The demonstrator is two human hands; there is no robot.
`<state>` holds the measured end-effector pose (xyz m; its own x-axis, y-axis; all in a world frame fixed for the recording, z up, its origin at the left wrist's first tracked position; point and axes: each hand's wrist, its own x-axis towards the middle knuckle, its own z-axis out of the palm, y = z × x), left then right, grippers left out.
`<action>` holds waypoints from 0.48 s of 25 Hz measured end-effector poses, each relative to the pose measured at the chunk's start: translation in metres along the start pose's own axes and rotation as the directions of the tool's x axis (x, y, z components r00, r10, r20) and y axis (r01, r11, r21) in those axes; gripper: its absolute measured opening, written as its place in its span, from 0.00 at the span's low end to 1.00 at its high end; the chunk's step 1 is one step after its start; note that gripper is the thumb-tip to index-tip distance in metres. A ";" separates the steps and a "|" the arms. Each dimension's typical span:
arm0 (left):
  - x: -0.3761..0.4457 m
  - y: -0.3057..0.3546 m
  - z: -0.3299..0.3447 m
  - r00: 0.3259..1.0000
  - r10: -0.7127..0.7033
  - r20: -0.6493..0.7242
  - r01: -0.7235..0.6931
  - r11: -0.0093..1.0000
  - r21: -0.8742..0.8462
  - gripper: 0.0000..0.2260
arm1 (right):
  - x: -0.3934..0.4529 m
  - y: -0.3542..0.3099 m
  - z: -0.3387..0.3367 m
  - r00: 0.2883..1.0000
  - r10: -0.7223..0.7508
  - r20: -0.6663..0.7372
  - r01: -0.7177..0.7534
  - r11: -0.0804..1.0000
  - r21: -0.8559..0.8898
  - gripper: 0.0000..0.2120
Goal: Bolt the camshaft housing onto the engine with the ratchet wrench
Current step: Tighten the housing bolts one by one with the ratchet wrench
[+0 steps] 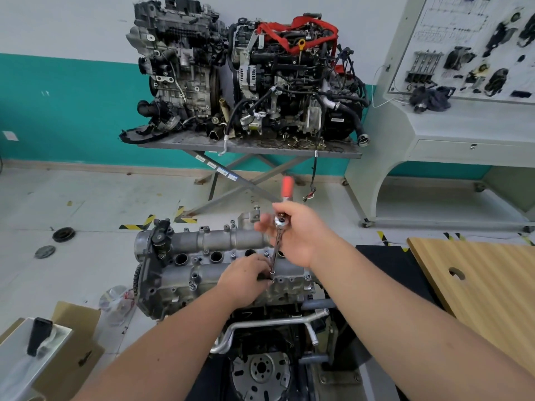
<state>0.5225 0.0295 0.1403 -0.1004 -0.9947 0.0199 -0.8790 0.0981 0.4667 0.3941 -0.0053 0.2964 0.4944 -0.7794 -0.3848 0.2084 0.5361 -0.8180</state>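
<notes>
Steel, rigid and probably slick: the ratchet wrench (278,241) stood upright in the right hand (298,235), gripped at its head, red handle beyond. Below, the left hand (246,276) pinched its socket end against the heavy camshaft housing (220,256). Best held by the handle.

Two spare engines (246,73) on a steel table (252,147) — cardboard box (78,351) nearby.

Beyond the hands (295,235), the wrench (287,187) handle is red; below them, the housing (220,241) is grey, near yellow-black striped floor tape (149,221).
</notes>
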 end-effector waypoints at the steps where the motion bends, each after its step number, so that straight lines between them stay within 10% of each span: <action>1: 0.001 -0.001 0.001 1.000 0.008 -0.002 -0.008 1.000 0.001 0.07 | 0.001 0.004 -0.002 0.999 -0.015 -0.032 0.020 0.985 0.170 0.05; 4: 0.002 -0.001 0.001 1.000 0.025 0.003 -0.025 1.000 0.000 0.07 | 0.002 0.022 -0.010 0.976 -0.195 -0.098 0.215 0.937 0.276 0.03; 6: 0.001 0.000 0.000 1.000 0.021 0.005 -0.021 1.000 0.001 0.07 | -0.001 0.037 -0.019 0.913 -0.392 -0.112 0.390 0.920 -0.035 0.08; 9: 0.001 0.000 0.000 1.000 0.011 -0.002 -0.011 1.000 -0.003 0.06 | -0.003 0.050 -0.020 0.784 -0.620 0.026 0.543 0.665 -0.513 0.13; 12: -0.001 0.002 0.000 0.999 0.029 -0.022 -0.029 1.000 -0.003 0.06 | 0.004 0.053 -0.020 0.603 -0.768 0.216 0.701 0.381 -0.603 0.16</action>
<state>0.5211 0.0307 0.1411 -0.1152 -0.9919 0.0529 -0.8742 0.1265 0.4688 0.3904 0.0131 0.2431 0.3204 -0.8115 0.4887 -0.0823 -0.5378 -0.8390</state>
